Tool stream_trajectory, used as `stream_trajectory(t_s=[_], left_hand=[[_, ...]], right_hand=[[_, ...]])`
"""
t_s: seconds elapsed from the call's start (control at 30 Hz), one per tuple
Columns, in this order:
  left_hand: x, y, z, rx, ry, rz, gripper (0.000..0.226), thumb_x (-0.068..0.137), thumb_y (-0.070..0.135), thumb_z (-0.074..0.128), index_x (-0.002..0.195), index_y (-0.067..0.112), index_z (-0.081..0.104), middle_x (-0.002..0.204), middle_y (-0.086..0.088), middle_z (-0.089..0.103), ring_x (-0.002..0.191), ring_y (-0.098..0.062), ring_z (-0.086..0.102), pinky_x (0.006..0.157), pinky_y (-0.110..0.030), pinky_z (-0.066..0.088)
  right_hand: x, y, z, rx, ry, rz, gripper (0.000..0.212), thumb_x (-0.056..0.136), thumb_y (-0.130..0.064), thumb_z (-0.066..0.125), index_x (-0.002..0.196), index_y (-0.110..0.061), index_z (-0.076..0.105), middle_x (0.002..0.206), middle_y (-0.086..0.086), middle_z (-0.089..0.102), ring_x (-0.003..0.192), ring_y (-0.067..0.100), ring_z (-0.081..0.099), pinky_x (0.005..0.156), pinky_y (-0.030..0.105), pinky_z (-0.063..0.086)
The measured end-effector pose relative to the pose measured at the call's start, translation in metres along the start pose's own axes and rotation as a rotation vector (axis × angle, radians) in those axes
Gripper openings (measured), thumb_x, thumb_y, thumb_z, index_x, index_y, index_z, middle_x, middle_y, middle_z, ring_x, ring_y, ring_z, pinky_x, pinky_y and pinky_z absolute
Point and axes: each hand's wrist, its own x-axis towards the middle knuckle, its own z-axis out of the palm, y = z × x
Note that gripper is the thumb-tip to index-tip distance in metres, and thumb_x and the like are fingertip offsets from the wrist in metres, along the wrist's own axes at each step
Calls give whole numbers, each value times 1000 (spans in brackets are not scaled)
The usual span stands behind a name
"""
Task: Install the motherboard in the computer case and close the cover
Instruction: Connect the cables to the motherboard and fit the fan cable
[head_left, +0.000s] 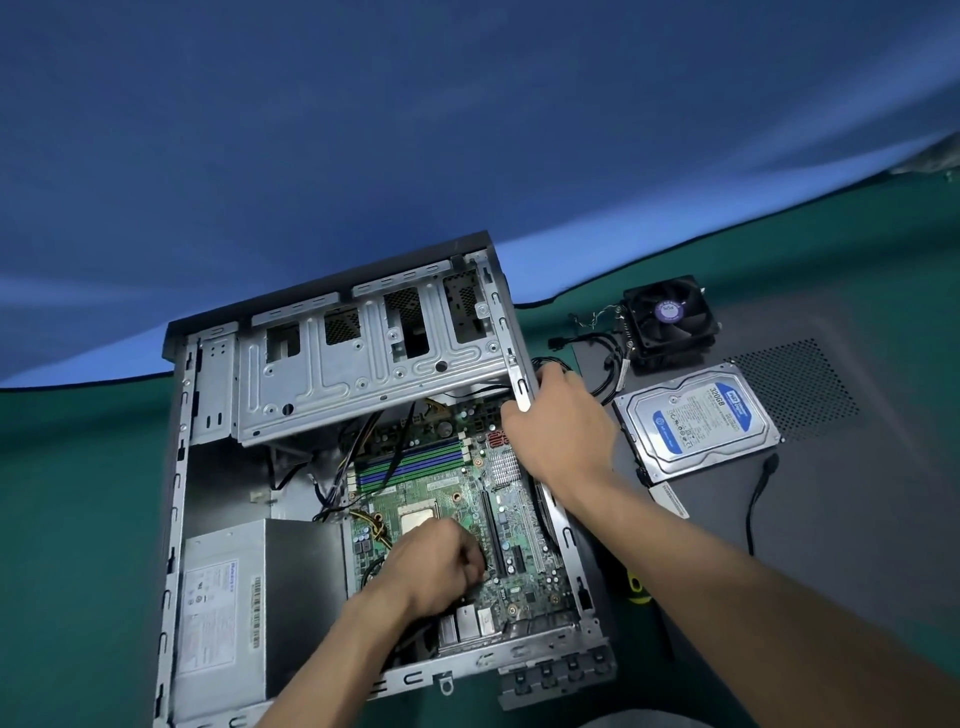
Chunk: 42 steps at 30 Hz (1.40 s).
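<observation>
A: Where is the motherboard (457, 499) found?

B: It is laid flat inside the open computer case (363, 467), beside the power supply (234, 608) and below the raised drive cage (363, 353). No screws can be made out, so it is judged not yet fastened.

A: How is the left hand (441, 566) held?

B: Its fingers are curled down onto the board near the processor socket (415, 517). Whether something small is pinched there cannot be told. The board is probably being nudged onto its standoffs.

A: And the right hand (561, 421)?

B: The case's side rail is gripped by it, thumb inside and fingers outside, apparently so the case is steadied while the board is shifted.

A: What is kept outside the case?

B: On the desk (78, 493), right of the case, the side cover (831, 493) is laid flat, with the hard drive (701, 421) and cooler fan (670, 322) set on it, presumably within reach for later fitting. The cover is not yet closed.
</observation>
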Motion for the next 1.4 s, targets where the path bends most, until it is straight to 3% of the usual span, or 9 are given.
stream_trajectory(t_s=[0.1,0.27,0.4,0.6,0.83,1.17,1.27,1.4], left_hand=[[-1,3,-1,7,-20,3,17,86,10,61,84,20,73,88,11,71,80,0,64,78,-23,55],[-1,2,1,91,-12,20,14,87,11,61,85,20,73,85,7,70,76,-1,65,63,-10,49],[1,4,2,114,-24,30,14,88,12,60,85,19,72,82,5,70,70,-1,64,57,-8,45],[4,4,2,131,-20,46,15,86,11,60,83,19,72,81,10,70,69,1,62,62,-10,45],[4,4,4,110,-38,49,16,86,12,61,80,23,70,69,15,63,61,10,57,47,-5,39],[8,6,2,192,-56,97,13,90,13,58,87,19,69,82,8,68,69,-2,61,58,-9,43],[9,4,2,202,-64,93,10,91,17,59,89,18,69,86,6,68,76,-5,64,69,-17,50],[10,5,3,218,-85,90,13,92,25,60,93,14,68,87,3,68,75,-7,64,63,-14,47]], right_hand=[[0,0,0,7,-1,5,45,87,-40,52,123,-13,47,121,6,54,100,26,58,72,32,35],[0,-1,-1,13,-7,7,44,87,-40,52,121,-12,48,120,7,54,99,27,58,73,32,39],[-1,-1,-1,18,-11,9,42,87,-40,52,119,-12,49,119,7,54,100,27,57,75,33,41],[-1,-1,-1,28,-3,12,44,87,-40,53,122,-13,49,121,7,54,102,26,57,75,32,38],[-1,0,-1,39,4,11,46,87,-41,53,124,-13,48,123,7,54,104,26,57,79,33,41],[-1,-1,-2,44,2,9,46,87,-40,53,124,-13,49,122,7,55,103,26,57,79,34,41],[-1,-1,-1,41,-4,8,47,87,-40,53,124,-13,48,122,7,54,103,27,57,79,34,42],[-1,0,-2,47,-6,13,47,87,-40,53,124,-13,48,122,7,54,103,26,57,80,34,42]])
